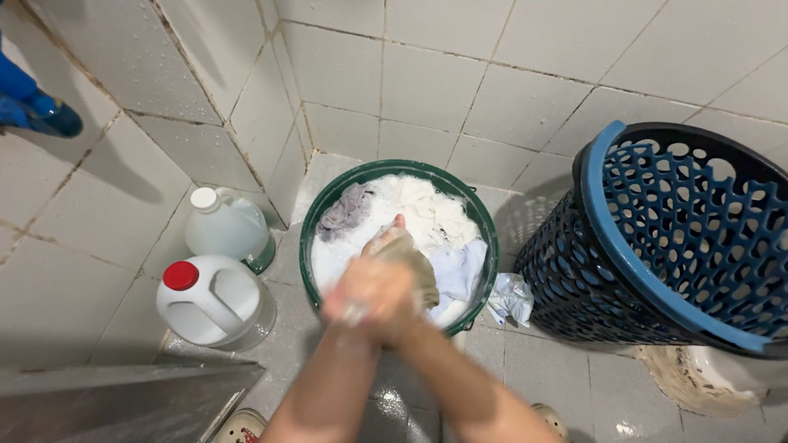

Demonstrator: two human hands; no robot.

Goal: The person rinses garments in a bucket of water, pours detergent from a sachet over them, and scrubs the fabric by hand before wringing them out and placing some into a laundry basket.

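Hands (pixel 373 295) (two) scrub one cloth (pixel 410 256) over one bucket (pixel 316 215).

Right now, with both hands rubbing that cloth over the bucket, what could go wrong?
The bucket is full of suds and laundry, so hard rubbing may slop water over the rim. The floor already looks wet and could be slippery. A crumpled bag lies against the bucket beside the tilted basket and may get soaked.
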